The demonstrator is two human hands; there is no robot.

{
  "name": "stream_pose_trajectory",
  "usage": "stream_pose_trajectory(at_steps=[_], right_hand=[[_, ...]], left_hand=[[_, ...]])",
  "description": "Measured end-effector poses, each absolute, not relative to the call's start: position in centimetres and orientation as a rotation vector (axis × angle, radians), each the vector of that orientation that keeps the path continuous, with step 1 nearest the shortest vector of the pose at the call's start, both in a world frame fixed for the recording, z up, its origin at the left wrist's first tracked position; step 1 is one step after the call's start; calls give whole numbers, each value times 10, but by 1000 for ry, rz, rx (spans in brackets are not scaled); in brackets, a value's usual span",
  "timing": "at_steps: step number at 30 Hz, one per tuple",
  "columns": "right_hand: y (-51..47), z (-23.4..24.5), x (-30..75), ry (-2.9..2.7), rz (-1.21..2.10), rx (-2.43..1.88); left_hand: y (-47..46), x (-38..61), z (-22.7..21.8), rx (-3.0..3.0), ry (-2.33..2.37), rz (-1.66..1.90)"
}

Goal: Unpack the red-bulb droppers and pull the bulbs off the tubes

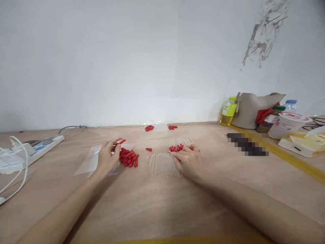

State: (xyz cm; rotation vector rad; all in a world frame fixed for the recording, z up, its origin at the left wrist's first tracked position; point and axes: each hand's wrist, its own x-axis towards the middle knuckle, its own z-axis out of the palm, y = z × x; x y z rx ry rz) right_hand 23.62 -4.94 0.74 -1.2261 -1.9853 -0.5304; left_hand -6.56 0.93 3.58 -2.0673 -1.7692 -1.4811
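My left hand (108, 154) is closed, with a red rubber dropper bulb (122, 141) pinched between thumb and fingers. It is held just above a pile of similar red bulbs (129, 157). My right hand (189, 161) is closed in a pinch at the upper end of a thin glass tube, at the right part of a row of clear glass tubes (162, 164). Behind that hand lies a second row of tubes fitted with red bulbs (175, 148), partly covered by the fingers. One loose red bulb (149, 149) lies between the pile and the rows.
Clear plastic bags (87, 162) lie under and beside my left hand. Two small groups of red bulbs rest on plastic by the wall. A power strip (45, 149) with cables is at left. At right are a yellow-capped bottle (228, 112), a grey bag (247, 110) and a tub (288, 125).
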Motion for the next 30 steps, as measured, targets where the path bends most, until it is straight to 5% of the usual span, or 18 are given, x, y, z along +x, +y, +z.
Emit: stream_pose_trajectory(at_steps=[30], right_hand=[[-74, 4, 230, -2378, -193, -1046]], left_hand=[[27, -88, 14, -2121, -2047, -1305]])
